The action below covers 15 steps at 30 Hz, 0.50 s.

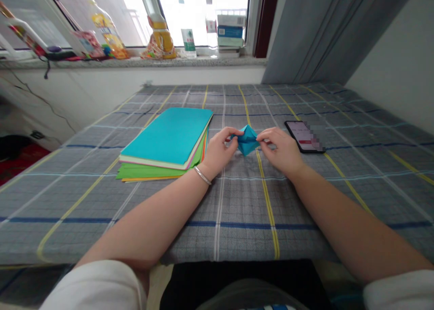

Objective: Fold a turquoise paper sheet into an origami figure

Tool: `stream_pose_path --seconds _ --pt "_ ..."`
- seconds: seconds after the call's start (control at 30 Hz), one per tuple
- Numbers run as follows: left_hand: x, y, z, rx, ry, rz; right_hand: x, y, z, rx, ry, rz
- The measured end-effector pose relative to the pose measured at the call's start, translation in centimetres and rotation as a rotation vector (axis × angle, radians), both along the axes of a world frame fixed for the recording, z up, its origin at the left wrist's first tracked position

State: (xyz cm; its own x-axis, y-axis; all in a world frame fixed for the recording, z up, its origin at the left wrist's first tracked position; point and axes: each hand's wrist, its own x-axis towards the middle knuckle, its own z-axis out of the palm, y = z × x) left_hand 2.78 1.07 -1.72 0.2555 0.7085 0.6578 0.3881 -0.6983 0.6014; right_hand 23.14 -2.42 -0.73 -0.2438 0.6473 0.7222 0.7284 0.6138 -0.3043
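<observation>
While both hands pinch the folded paper (pixel 247 139), left hand (pixel 219 150) & right hand (pixel 283 150) grip closed on opposite edges, keep creases symmetric, w/ pull even either side.

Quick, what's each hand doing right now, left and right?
Left hand: closed, pinching the left side of the small folded blue paper piece.
Right hand: closed, pinching the right side of the same paper.

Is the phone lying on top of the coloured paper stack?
No, the phone lies on the tablecloth right of both hands, apart from the paper stack.
</observation>
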Motion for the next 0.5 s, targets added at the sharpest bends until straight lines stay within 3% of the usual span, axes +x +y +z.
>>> stream_pose_path --seconds 0.13,0.3,0.5 --pt "-0.7 0.5 0.2 0.090 0.159 -0.021 0.6 0.4 -0.2 -0.022 0.019 -0.020" --pt "-1.6 0.9 0.5 0.097 0.367 0.067 1.2 0.9 -0.6 -0.100 0.036 -0.077" --pt "-2.4 1.8 0.3 0.139 0.509 0.135 1.4 0.9 -0.5 -0.178 -0.074 -0.282"
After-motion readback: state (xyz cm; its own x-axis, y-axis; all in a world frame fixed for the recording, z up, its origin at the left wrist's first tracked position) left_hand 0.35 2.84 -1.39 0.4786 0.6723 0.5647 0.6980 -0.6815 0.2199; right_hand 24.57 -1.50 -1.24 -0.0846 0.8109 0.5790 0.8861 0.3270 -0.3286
